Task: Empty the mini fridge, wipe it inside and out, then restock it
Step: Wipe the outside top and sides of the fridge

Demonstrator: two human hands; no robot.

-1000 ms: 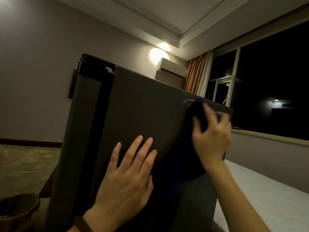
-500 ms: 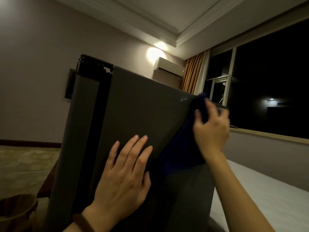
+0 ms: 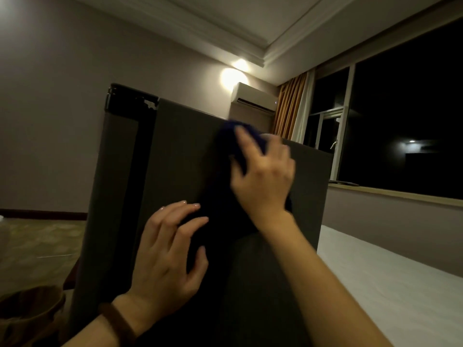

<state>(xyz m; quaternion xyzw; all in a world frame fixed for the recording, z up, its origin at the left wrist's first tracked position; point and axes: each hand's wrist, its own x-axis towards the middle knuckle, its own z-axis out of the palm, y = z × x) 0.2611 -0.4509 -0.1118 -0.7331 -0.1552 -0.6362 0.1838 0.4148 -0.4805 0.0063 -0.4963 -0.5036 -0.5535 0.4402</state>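
Observation:
The dark grey mini fridge (image 3: pixel 180 156) fills the middle of the head view, its flat side facing me and its door closed along the left. My right hand (image 3: pixel 263 179) presses a dark blue cloth (image 3: pixel 225 186) against that side near the top edge; the cloth hangs down beneath the hand. My left hand (image 3: pixel 170 251) rests low on the same panel with its fingers bent and apart, its fingertips at the cloth's lower edge. It holds nothing. A brown band circles the left wrist.
A white bed (image 3: pixel 390 291) lies at the right, beside the fridge. A woven wastebasket (image 3: pixel 27 314) stands at the lower left on patterned carpet (image 3: pixel 37 241). A dark window (image 3: pixel 411 126), orange curtain (image 3: pixel 290 108) and wall air conditioner (image 3: pixel 253 96) are behind.
My right hand has slid the cloth leftward along the fridge's upper edge, away from the right corner. My left hand's fingers have curled, and it has shifted slightly right.

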